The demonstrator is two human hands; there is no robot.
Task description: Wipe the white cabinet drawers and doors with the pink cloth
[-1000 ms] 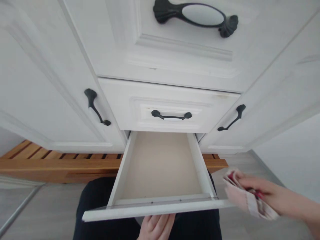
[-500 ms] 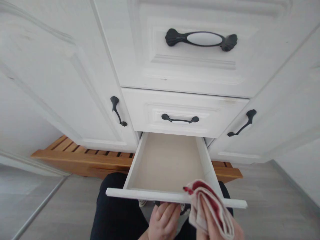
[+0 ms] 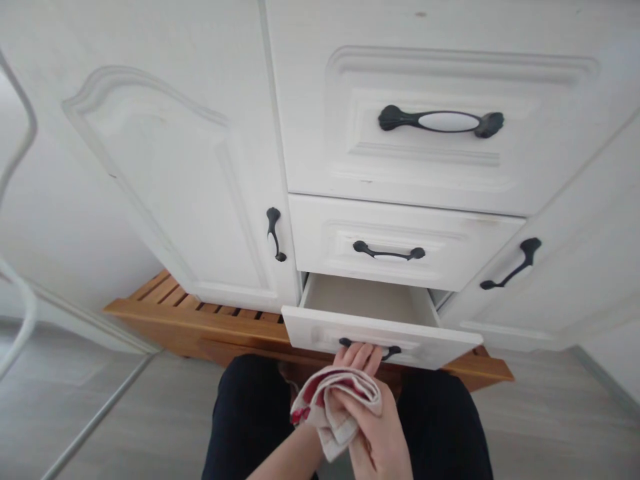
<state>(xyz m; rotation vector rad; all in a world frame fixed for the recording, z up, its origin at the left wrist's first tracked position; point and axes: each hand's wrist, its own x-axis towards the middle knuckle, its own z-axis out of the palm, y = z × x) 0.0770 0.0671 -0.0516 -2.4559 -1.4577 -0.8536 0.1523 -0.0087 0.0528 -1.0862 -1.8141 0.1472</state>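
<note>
Soft, light cloth (image 3: 333,407) bunched in right hand (image 3: 380,437); left hand (image 3: 356,355), at twelve o'clock, curled on rigid drawer handle (image 3: 395,351), likely sliding easily.

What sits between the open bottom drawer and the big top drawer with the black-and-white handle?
In the head view, one closed white middle drawer lies between the open bottom drawer and the top drawer.

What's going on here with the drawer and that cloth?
A person sits in front of a white cabinet. Their left hand has its fingers on the dark handle of the bottom drawer, which stands partly open with nothing visible inside. Their right hand holds a folded red and white cloth just below the drawer front. The two drawers above are shut.
</note>
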